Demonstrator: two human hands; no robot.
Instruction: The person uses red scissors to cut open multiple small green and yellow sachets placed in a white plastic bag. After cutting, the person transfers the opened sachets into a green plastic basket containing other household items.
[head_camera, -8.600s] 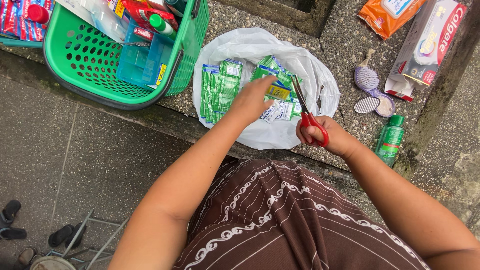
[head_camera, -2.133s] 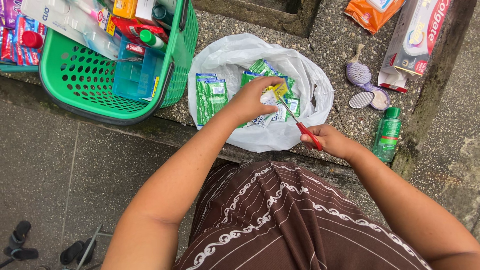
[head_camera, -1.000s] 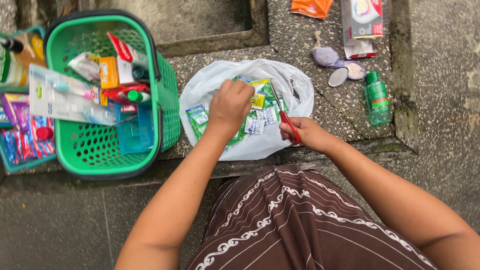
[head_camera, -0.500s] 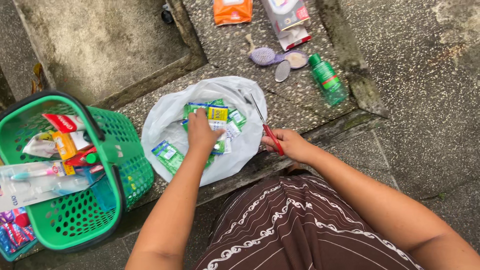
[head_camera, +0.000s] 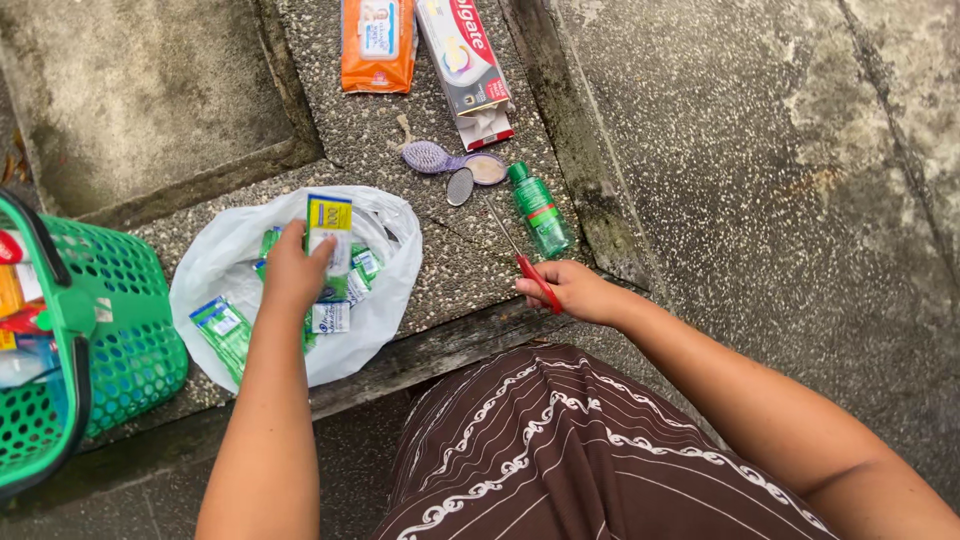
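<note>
Green basket (head_camera: 120, 330) standing at far left on stone ledge (head_camera: 470, 260). White plastic bag (head_camera: 215, 265) lying beside it, holding green sachets (head_camera: 225, 330). Left hand (head_camera: 292, 268) resting over bag, pinching sachet strip (head_camera: 328, 235) between thumb and fingers. Right hand (head_camera: 575, 292) lying at ledge edge, gripping red-handled scissors (head_camera: 525, 262), blades pointing toward green bottle (head_camera: 538, 210). Purple brush (head_camera: 430, 157) lying just beyond.

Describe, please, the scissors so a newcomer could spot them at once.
On the speckled stone ledge, look right of the white plastic bag of green sachets. The red-handled metal scissors sit in the right hand, blades pointing at the small green bottle; nothing else nearby is red-handled.
</note>
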